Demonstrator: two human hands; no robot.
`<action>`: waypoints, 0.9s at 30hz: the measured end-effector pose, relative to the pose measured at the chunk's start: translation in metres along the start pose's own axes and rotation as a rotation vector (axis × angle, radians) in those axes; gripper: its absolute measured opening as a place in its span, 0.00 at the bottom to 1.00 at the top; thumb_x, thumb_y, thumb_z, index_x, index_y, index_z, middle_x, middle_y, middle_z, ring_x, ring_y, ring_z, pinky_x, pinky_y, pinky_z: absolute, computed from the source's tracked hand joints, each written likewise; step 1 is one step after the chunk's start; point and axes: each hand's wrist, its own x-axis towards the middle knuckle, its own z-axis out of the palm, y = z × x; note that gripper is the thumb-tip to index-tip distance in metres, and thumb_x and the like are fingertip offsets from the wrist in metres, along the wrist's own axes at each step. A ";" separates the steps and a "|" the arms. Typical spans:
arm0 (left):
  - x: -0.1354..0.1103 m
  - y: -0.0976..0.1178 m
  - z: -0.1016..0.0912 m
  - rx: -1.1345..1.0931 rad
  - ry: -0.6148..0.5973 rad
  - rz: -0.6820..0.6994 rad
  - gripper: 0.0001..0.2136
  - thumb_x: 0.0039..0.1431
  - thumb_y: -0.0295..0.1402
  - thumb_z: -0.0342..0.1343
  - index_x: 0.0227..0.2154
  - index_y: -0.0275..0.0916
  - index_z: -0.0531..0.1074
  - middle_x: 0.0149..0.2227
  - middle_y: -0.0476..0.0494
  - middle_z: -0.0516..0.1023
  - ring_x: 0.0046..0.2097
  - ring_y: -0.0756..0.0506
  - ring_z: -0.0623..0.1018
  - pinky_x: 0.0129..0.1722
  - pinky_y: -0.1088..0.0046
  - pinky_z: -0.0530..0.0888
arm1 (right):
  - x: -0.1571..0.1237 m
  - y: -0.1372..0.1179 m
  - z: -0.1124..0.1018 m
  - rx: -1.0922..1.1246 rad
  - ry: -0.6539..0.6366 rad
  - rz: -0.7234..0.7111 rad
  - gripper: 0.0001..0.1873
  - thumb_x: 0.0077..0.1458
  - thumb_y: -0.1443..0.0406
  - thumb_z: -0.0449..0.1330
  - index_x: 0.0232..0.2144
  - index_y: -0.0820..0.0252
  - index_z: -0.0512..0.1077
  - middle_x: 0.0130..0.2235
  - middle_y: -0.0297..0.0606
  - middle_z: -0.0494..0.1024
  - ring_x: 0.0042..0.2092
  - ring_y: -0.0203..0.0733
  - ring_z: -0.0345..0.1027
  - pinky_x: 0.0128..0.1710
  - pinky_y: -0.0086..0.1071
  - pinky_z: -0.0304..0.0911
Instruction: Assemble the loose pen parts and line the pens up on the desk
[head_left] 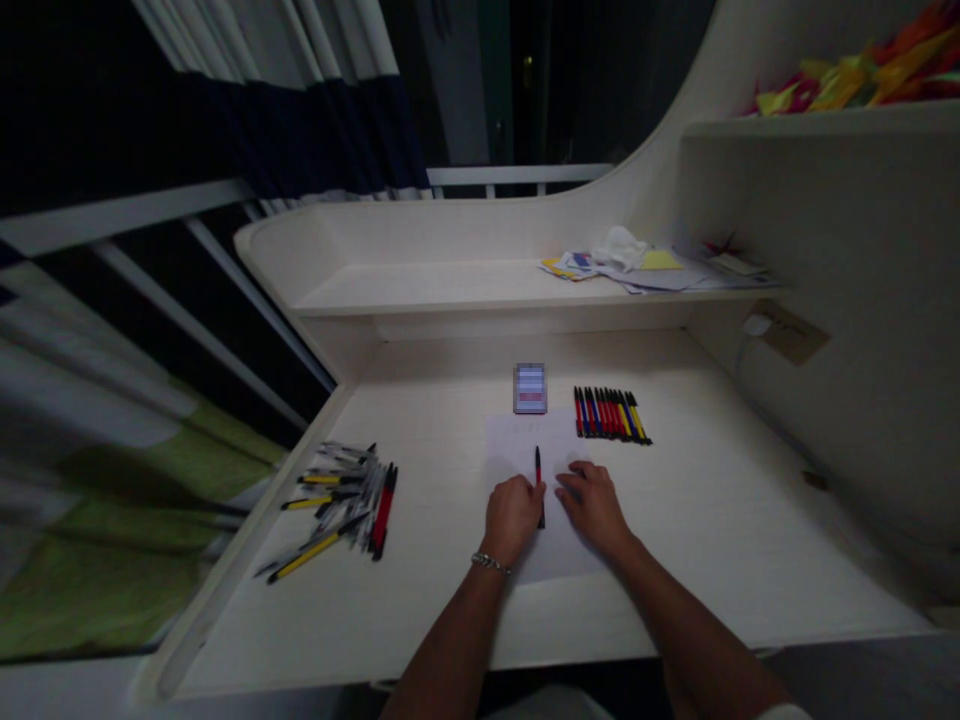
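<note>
My left hand, a bracelet on its wrist, is closed around a red and black pen that stands nearly upright on a white sheet of paper. Beside it my right hand rests on the same sheet with its fingers curled, close to the pen. A neat row of red, blue, black and yellow pens lies just beyond my right hand. A small phone lies at the sheet's far edge.
A loose heap of several pens lies at the desk's left side. The white desk has a raised shelf at the back holding papers and a crumpled cloth. Colourful paper shapes sit on a higher shelf at right.
</note>
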 end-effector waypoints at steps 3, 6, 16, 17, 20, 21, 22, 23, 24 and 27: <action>-0.010 -0.012 0.001 -0.067 0.047 0.048 0.16 0.65 0.37 0.46 0.30 0.37 0.76 0.32 0.38 0.81 0.35 0.44 0.79 0.37 0.70 0.68 | 0.000 -0.001 0.000 -0.009 -0.001 0.001 0.16 0.60 0.60 0.56 0.48 0.51 0.76 0.54 0.44 0.71 0.54 0.51 0.62 0.54 0.42 0.58; -0.021 -0.022 0.003 -0.172 0.092 0.093 0.15 0.66 0.35 0.45 0.31 0.38 0.75 0.32 0.41 0.79 0.34 0.45 0.77 0.37 0.71 0.68 | 0.001 -0.001 -0.002 -0.026 -0.007 0.000 0.15 0.60 0.62 0.56 0.48 0.51 0.77 0.53 0.44 0.72 0.54 0.50 0.62 0.54 0.41 0.58; -0.025 -0.029 0.008 -0.235 0.127 0.150 0.14 0.66 0.36 0.44 0.31 0.39 0.73 0.32 0.42 0.78 0.35 0.45 0.76 0.37 0.71 0.68 | 0.040 -0.039 -0.019 -0.109 -0.186 0.161 0.22 0.64 0.53 0.48 0.41 0.59 0.76 0.43 0.46 0.76 0.44 0.46 0.71 0.44 0.35 0.62; -0.024 -0.029 0.009 -0.239 0.127 0.151 0.14 0.66 0.36 0.44 0.31 0.39 0.73 0.32 0.42 0.78 0.35 0.45 0.76 0.37 0.71 0.68 | 0.045 -0.045 -0.017 -0.118 -0.191 0.212 0.24 0.64 0.50 0.47 0.41 0.58 0.75 0.44 0.46 0.77 0.44 0.47 0.72 0.43 0.36 0.62; -0.025 -0.029 0.008 -0.242 0.119 0.151 0.14 0.66 0.35 0.44 0.32 0.39 0.73 0.33 0.42 0.78 0.35 0.45 0.77 0.37 0.71 0.68 | 0.058 -0.060 -0.008 -0.153 -0.199 0.299 0.29 0.59 0.43 0.50 0.45 0.60 0.72 0.44 0.49 0.78 0.45 0.51 0.72 0.43 0.40 0.63; -0.025 -0.029 0.008 -0.241 0.117 0.149 0.14 0.66 0.35 0.44 0.32 0.39 0.73 0.33 0.42 0.78 0.35 0.45 0.77 0.37 0.71 0.68 | 0.061 -0.064 -0.005 -0.164 -0.200 0.309 0.30 0.57 0.42 0.51 0.46 0.60 0.71 0.44 0.50 0.78 0.46 0.52 0.73 0.43 0.40 0.63; -0.025 -0.029 0.008 -0.240 0.115 0.149 0.14 0.66 0.35 0.44 0.32 0.39 0.74 0.33 0.42 0.78 0.35 0.45 0.77 0.37 0.71 0.68 | 0.063 -0.066 -0.002 -0.174 -0.199 0.315 0.31 0.56 0.42 0.53 0.47 0.61 0.70 0.44 0.51 0.78 0.46 0.53 0.73 0.43 0.41 0.63; -0.025 -0.028 0.008 -0.237 0.113 0.149 0.14 0.66 0.34 0.44 0.32 0.38 0.74 0.33 0.42 0.78 0.35 0.45 0.77 0.37 0.71 0.68 | 0.065 -0.067 -0.001 -0.183 -0.201 0.320 0.30 0.56 0.43 0.54 0.47 0.61 0.70 0.44 0.51 0.78 0.46 0.54 0.73 0.43 0.42 0.63; -0.025 -0.028 0.007 -0.234 0.111 0.146 0.14 0.66 0.35 0.44 0.32 0.38 0.74 0.33 0.42 0.78 0.35 0.45 0.77 0.37 0.71 0.68 | 0.067 -0.068 0.000 -0.189 -0.204 0.324 0.29 0.57 0.45 0.54 0.48 0.61 0.70 0.45 0.52 0.78 0.47 0.54 0.73 0.44 0.42 0.63; -0.024 -0.026 0.004 -0.232 0.094 0.127 0.13 0.65 0.34 0.45 0.31 0.38 0.74 0.32 0.41 0.79 0.34 0.45 0.77 0.37 0.70 0.68 | 0.069 -0.064 0.000 -0.190 -0.214 0.350 0.23 0.60 0.50 0.53 0.47 0.62 0.71 0.46 0.54 0.78 0.48 0.54 0.73 0.44 0.43 0.63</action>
